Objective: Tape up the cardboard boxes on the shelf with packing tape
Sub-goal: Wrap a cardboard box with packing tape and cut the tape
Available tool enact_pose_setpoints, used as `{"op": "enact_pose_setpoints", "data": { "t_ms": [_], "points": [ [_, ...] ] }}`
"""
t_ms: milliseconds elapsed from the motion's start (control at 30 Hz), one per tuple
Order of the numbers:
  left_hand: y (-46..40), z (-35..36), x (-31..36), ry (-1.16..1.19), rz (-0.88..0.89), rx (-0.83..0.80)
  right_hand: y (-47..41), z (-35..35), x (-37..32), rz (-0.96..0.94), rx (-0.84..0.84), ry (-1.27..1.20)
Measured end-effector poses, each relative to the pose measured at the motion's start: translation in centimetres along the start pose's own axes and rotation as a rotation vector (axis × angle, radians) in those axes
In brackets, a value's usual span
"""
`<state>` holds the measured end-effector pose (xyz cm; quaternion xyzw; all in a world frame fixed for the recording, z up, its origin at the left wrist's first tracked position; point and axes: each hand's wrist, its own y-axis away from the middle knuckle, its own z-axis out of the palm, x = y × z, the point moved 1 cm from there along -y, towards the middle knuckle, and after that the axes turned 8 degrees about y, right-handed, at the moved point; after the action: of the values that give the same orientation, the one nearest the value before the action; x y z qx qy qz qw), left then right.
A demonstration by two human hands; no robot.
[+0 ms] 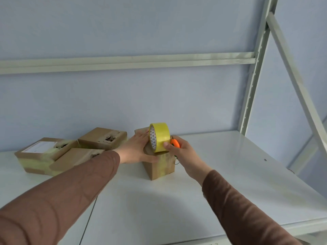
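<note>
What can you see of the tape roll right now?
The tape roll is yellow, glossy plastic film wound on a white core printed with small triangles. It stands on edge atop the upright box, its open core facing left. The right hand pinches its near rim while holding an orange cutter; the left hand rests flat on the box beside it. Yellowish tape already runs down the box's front.

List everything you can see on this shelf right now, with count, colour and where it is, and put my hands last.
Cardboard boxes, taped: three, brown with yellowish tape, clustered at shelf's left.
Cardboard box: one, brown, shelf centre, under both hands.
Tape roll: one, yellow, upright on the centre box.
Cutter: one, orange, in the right hand.
Shelf: one, white top, pale green frame.
Wall: light blue, behind.
Left hand: presses the centre box.
Right hand: grips cutter, thumb on tape roll.
</note>
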<state>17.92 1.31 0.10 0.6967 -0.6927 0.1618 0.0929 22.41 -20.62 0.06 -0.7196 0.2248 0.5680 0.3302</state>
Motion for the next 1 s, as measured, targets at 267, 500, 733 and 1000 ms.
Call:
{"op": "enact_pose_setpoints", "data": {
  "t_ms": [267, 500, 733, 1000],
  "points": [
    [-0.4, -0.3, -0.3, -0.024, 0.165, -0.119, 4.3, 1.7, -1.1, 0.093, 0.16, -0.051],
    [-0.5, 0.2, -0.7, -0.284, 0.254, -0.109, 8.8, 3.3, 4.2, 0.325, 0.177, -0.011],
    [1.2, 2.1, -0.4, -0.11, 0.189, 0.069, 8.0, 3.7, 4.5, 0.338, 0.17, -0.048],
    [7.2, 10.5, 5.2, 1.157, -0.452, 0.826, 8.4, 2.4, 4.4, 0.287, 0.146, 0.019]
  ]
}}
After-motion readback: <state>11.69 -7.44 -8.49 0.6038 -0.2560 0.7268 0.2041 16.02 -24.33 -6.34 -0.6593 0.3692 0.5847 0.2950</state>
